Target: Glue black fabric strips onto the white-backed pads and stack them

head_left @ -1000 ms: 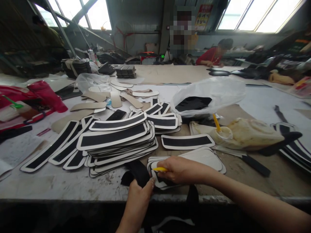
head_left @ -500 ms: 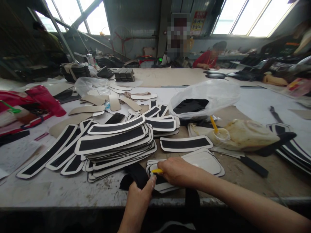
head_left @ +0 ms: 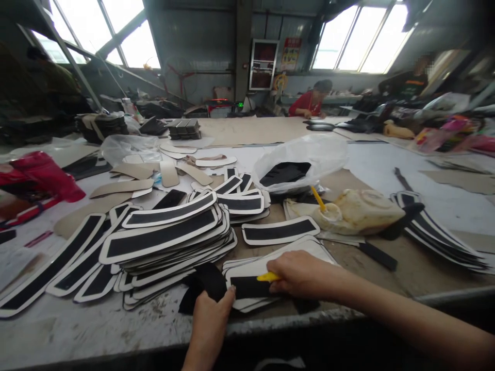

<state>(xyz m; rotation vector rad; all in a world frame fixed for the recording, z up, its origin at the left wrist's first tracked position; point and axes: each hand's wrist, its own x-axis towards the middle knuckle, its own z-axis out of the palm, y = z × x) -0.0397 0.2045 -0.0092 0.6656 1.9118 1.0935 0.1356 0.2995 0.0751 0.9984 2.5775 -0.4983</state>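
Table [head_left: 96, 319] strewn with parts; large stack of black-and-white strips [head_left: 162, 239] lies up and left of fingers, glue pot [head_left: 332, 212] well beyond right hand. Small white-edged piece [head_left: 247, 288] pinned flat at near edge, between both hands. Left hand [head_left: 211, 322]: fingers closed on black strip [head_left: 204, 283] beside piece. Right hand [head_left: 305, 273]: fingers pinched shut on yellow tool [head_left: 267, 277], tip touching piece. Step judged: black layer being pressed or smoothed onto piece. Next move judged to require steady hold-down and even stroke along edge.

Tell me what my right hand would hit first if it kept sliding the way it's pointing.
The right hand points left with a yellow tool over the black strip. Straight on, it would likely meet the left hand's fingers, though depth is uncertain.
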